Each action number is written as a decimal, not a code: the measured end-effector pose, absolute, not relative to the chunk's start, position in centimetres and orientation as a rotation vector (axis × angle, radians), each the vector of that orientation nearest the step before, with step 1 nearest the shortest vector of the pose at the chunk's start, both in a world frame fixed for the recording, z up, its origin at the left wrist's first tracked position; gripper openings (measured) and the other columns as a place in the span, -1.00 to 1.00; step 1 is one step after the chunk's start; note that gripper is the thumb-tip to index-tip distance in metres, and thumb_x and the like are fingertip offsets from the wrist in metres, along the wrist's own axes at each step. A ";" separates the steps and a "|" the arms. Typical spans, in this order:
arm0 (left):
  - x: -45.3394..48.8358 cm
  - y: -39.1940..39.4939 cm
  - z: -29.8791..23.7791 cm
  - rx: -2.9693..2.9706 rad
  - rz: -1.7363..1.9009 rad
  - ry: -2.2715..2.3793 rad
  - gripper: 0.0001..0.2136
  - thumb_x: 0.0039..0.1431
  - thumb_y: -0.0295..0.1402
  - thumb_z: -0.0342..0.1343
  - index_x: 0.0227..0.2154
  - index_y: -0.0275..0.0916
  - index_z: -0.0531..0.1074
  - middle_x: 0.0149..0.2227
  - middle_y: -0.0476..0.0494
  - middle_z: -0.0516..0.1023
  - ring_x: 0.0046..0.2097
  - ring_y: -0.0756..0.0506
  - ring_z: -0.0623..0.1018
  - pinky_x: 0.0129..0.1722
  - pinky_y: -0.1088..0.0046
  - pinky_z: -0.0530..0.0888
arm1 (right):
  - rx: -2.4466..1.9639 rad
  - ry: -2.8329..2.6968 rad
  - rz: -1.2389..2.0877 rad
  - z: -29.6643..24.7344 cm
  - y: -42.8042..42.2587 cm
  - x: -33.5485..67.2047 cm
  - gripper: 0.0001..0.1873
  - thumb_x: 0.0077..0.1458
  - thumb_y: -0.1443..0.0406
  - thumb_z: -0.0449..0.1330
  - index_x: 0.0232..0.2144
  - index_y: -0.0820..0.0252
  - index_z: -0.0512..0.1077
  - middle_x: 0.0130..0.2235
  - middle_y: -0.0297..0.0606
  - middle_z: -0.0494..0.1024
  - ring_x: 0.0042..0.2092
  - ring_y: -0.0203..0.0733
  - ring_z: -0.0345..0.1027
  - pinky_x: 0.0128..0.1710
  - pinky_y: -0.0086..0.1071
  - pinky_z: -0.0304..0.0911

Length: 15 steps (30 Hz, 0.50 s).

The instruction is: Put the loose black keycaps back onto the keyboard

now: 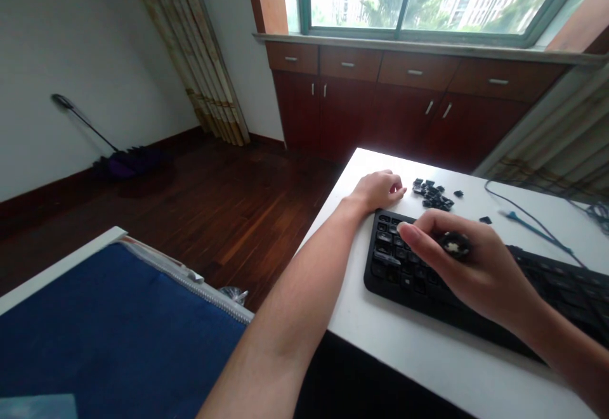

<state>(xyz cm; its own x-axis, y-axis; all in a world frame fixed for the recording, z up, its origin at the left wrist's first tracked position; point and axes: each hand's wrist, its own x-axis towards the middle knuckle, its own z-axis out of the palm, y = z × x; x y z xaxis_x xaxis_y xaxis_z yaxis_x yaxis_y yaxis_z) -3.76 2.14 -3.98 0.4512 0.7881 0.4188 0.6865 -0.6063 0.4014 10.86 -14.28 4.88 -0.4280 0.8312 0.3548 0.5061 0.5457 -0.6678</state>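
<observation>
A black keyboard (394, 276) lies on the white table, several of its key positions bare at the left end. Over that end is my right hand (469, 257), closed around a dark tool (454, 244) whose round end shows cream patches; its kind is not clear. The right thumb reaches down toward the keys at the upper left. My left hand (379, 189) rests on the table just beyond the keyboard's far left corner, fingers curled. Whatever those fingers may hold is hidden. Right of the left hand lies a heap of loose black keycaps (435, 197).
Single keycaps (485, 220) and a slim blue-green tool (537, 229) lie on the white table (385, 359) behind the keyboard, beside a cable (511, 202). A blue-covered surface (118, 324) is at lower left. Cabinets (361, 102) stand beyond; an umbrella (124, 162) leans on the wall.
</observation>
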 end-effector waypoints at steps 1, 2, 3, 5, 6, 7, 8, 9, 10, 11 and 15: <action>-3.7 2.2 -4.0 2.529 0.861 1.302 -0.72 0.27 -0.17 0.04 -0.34 -0.24 0.55 -0.24 -0.15 0.55 -0.33 -0.06 0.50 -0.30 0.41 0.39 | -1.047 -2.181 0.559 4.7 -14.0 11.0 -0.76 0.24 0.19 0.21 -0.46 0.12 0.41 -0.53 -0.43 0.35 -0.51 -0.35 0.21 -0.50 -0.44 0.16; -3.7 2.2 -4.0 2.533 0.854 1.305 -0.73 0.27 -0.17 0.04 -0.33 -0.24 0.56 -0.23 -0.15 0.55 -0.32 -0.07 0.50 -0.29 0.41 0.40 | -1.013 -2.260 0.485 4.4 -13.8 11.2 -0.86 0.23 0.22 0.21 -0.38 0.10 0.46 -0.46 -0.40 0.43 -0.46 -0.34 0.28 -0.44 -0.43 0.21; -3.7 2.2 -4.0 2.537 0.849 1.305 -0.73 0.27 -0.17 0.04 -0.32 -0.23 0.56 -0.22 -0.15 0.55 -0.31 -0.07 0.51 -0.28 0.40 0.41 | -0.984 -2.340 0.411 3.9 -13.6 11.5 -0.93 0.23 0.24 0.22 -0.29 0.08 0.49 -0.37 -0.38 0.49 -0.41 -0.33 0.34 -0.38 -0.42 0.26; -3.7 2.3 -4.0 2.536 0.845 1.302 -0.73 0.27 -0.18 0.05 -0.30 -0.22 0.57 -0.21 -0.15 0.55 -0.29 -0.08 0.52 -0.26 0.40 0.42 | -0.950 -2.482 0.313 2.7 -13.6 12.2 -0.85 0.22 0.28 0.21 -0.15 0.02 0.51 -0.18 -0.33 0.54 -0.31 -0.29 0.42 -0.28 -0.39 0.31; -3.7 2.3 -4.0 2.534 0.846 1.300 -0.74 0.27 -0.18 0.05 -0.30 -0.22 0.57 -0.21 -0.15 0.55 -0.28 -0.09 0.52 -0.25 0.40 0.42 | -0.951 -2.534 0.295 2.0 -13.7 12.7 -0.81 0.23 0.29 0.20 -0.11 -0.01 0.51 -0.11 -0.32 0.53 -0.27 -0.28 0.45 -0.26 -0.39 0.33; -3.7 2.3 -4.1 2.532 0.845 1.299 -0.74 0.27 -0.18 0.05 -0.30 -0.22 0.57 -0.20 -0.16 0.56 -0.28 -0.09 0.52 -0.25 0.41 0.42 | -0.957 -2.567 0.286 1.4 -13.9 13.0 -0.79 0.24 0.30 0.18 -0.08 -0.02 0.50 -0.07 -0.31 0.53 -0.24 -0.27 0.47 -0.25 -0.38 0.35; -3.7 2.3 -4.1 2.531 0.846 1.299 -0.73 0.27 -0.18 0.05 -0.30 -0.22 0.57 -0.20 -0.16 0.56 -0.28 -0.09 0.53 -0.25 0.41 0.42 | -0.960 -2.588 0.279 0.9 -14.1 13.3 -0.77 0.26 0.31 0.17 -0.06 -0.03 0.50 -0.03 -0.30 0.53 -0.21 -0.26 0.48 -0.23 -0.38 0.36; -3.7 2.3 -4.1 2.530 0.849 1.298 -0.73 0.27 -0.17 0.05 -0.30 -0.22 0.57 -0.20 -0.16 0.56 -0.28 -0.09 0.53 -0.25 0.41 0.43 | -0.954 -2.604 0.272 0.5 -14.3 13.5 -0.75 0.26 0.33 0.15 -0.05 -0.03 0.49 0.00 -0.29 0.52 -0.18 -0.24 0.49 -0.21 -0.37 0.38; -3.7 2.3 -4.1 2.531 0.854 1.296 -0.73 0.27 -0.17 0.05 -0.30 -0.22 0.57 -0.20 -0.16 0.56 -0.28 -0.09 0.53 -0.25 0.41 0.42 | -0.947 -2.613 0.263 0.2 -14.6 13.6 -0.73 0.27 0.35 0.13 -0.04 -0.02 0.49 0.03 -0.29 0.52 -0.14 -0.22 0.50 -0.18 -0.36 0.39; -3.7 2.3 -4.1 2.532 0.857 1.295 -0.73 0.27 -0.17 0.05 -0.30 -0.22 0.57 -0.20 -0.15 0.56 -0.28 -0.09 0.53 -0.26 0.41 0.42 | -0.944 -2.614 0.258 0.1 -14.8 13.7 -0.71 0.27 0.37 0.12 -0.03 -0.01 0.48 0.05 -0.28 0.52 -0.10 -0.20 0.51 -0.14 -0.34 0.40; -3.6 2.3 -4.1 2.538 0.844 1.311 -0.73 0.27 -0.18 0.05 -0.30 -0.22 0.57 -0.20 -0.15 0.56 -0.27 -0.10 0.53 -0.26 0.40 0.42 | -0.956 -2.577 0.278 0.1 -15.2 13.3 -0.69 0.27 0.41 0.10 -0.02 0.02 0.47 0.04 -0.31 0.56 -0.04 -0.17 0.51 -0.06 -0.31 0.41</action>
